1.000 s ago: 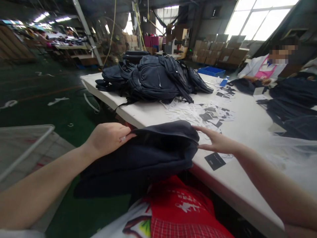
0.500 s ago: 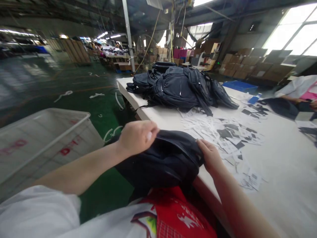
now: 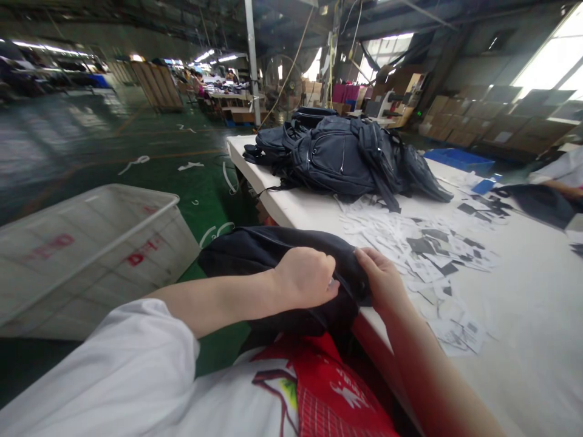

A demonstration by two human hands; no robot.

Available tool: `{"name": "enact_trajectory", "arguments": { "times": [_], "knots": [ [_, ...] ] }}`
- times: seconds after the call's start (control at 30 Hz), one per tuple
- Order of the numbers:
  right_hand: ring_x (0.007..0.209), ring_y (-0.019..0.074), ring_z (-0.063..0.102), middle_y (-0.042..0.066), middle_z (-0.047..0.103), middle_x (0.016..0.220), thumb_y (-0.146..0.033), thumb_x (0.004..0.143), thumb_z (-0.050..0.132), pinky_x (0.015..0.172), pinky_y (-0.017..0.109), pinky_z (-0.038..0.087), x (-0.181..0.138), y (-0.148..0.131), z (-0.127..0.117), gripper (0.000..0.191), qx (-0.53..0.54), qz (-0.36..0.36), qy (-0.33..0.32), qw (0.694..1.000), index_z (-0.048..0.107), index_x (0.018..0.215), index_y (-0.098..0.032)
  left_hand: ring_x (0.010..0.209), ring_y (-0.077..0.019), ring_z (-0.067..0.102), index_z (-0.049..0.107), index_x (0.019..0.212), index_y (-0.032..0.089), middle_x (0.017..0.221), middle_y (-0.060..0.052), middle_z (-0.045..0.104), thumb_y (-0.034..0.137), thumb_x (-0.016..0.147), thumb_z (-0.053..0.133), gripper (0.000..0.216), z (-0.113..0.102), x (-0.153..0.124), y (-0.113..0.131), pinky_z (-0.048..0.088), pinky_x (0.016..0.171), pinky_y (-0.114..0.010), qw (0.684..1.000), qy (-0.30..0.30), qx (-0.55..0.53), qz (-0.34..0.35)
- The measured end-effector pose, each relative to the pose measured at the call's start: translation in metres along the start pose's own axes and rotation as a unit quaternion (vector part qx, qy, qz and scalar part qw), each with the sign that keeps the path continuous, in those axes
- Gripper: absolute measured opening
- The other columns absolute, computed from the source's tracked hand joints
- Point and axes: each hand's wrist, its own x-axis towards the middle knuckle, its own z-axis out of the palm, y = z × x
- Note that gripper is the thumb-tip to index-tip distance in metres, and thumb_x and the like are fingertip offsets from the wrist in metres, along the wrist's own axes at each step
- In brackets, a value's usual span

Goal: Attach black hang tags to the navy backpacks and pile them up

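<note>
A dark bag (image 3: 241, 246) lies across my front, beside the table's near edge, its cloth bulging and folded. My left hand (image 3: 307, 278) is closed in a fist over the bag's opening. A small pale glint shows by its thumb, but what the fingers grip is hidden. At the bag's right end, my right hand (image 3: 378, 273) pinches the fabric edge between thumb and fingers. Part of the bag is covered by my left forearm.
A pile of dark backpacks (image 3: 337, 155) rests on the white table (image 3: 523, 303), near scattered paper tags (image 3: 419, 243). A white wheeled-bin-like tub (image 3: 150, 240) stands left. A blue tray (image 3: 460, 159) lies beyond; another person's sleeve (image 3: 558, 167) shows at right.
My left fist has moved right along the bag's opening, towards my right hand. My right hand keeps its pinch on the edge. The view has shifted slightly left.
</note>
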Motion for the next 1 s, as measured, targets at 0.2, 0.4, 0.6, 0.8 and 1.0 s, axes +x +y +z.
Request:
{"name": "enact_trajectory", "arguments": {
  "times": [0.2, 0.4, 0.6, 0.8, 1.0],
  "knots": [
    [0.05, 0.0125, 0.048, -0.003, 0.058, 0.059, -0.056, 0.07, 0.072, 0.046, 0.023, 0.037, -0.001, -0.003, 0.007, 0.038, -0.009, -0.01, -0.015, 1.0, 0.06, 0.076, -0.021, 0.067, -0.0244, 0.066, 0.065, 0.074, 0.014, 0.073, -0.012, 0.069, 0.025, 0.082, 0.052, 0.018, 0.004, -0.005, 0.004, 0.048, 0.054, -0.033, 0.999, 0.02, 0.023, -0.018],
    [0.05, 0.0129, 0.05, -0.003, 0.059, 0.059, -0.057, 0.07, 0.073, 0.045, 0.023, 0.037, 0.001, -0.002, 0.003, 0.039, -0.038, 0.013, -0.02, 0.999, 0.061, 0.078, -0.021, 0.069, -0.0221, 0.067, 0.063, 0.078, 0.015, 0.075, -0.008, 0.069, 0.026, 0.087, 0.053, 0.017, 0.004, -0.008, -0.005, 0.048, 0.056, -0.031, 0.999, 0.0, 0.018, 0.032],
    [0.044, 0.0119, 0.046, -0.003, 0.052, 0.053, -0.056, 0.069, 0.074, 0.038, 0.022, 0.032, 0.003, -0.006, -0.017, 0.039, -0.068, 0.03, -0.019, 0.997, 0.057, 0.073, -0.021, 0.073, -0.019, 0.066, 0.065, 0.082, 0.017, 0.081, -0.006, 0.071, 0.03, 0.091, 0.049, 0.022, -0.022, -0.006, -0.035, 0.044, 0.06, -0.028, 0.999, -0.018, -0.004, -0.031],
    [0.039, 0.0109, 0.044, -0.003, 0.05, 0.05, -0.049, 0.057, 0.084, 0.035, 0.022, 0.028, 0.015, -0.01, -0.066, 0.042, -0.022, 0.063, 0.039, 0.997, 0.055, 0.071, -0.022, 0.068, -0.0197, 0.063, 0.069, 0.073, 0.016, 0.074, -0.009, 0.07, 0.035, 0.088, 0.05, 0.031, -0.02, -0.032, -0.139, 0.037, 0.058, -0.027, 0.968, -0.008, 0.004, -0.25],
    [0.041, 0.0097, 0.047, -0.003, 0.053, 0.051, -0.048, 0.057, 0.084, 0.036, 0.02, 0.032, 0.041, 0.0, -0.09, 0.04, -0.035, 0.043, 0.033, 0.998, 0.06, 0.069, -0.019, 0.068, -0.0197, 0.064, 0.07, 0.073, 0.02, 0.07, -0.005, 0.07, 0.052, 0.082, 0.053, 0.038, 0.036, -0.057, -0.191, 0.04, 0.057, -0.025, 0.923, -0.034, -0.107, -0.367]
  ]
}}
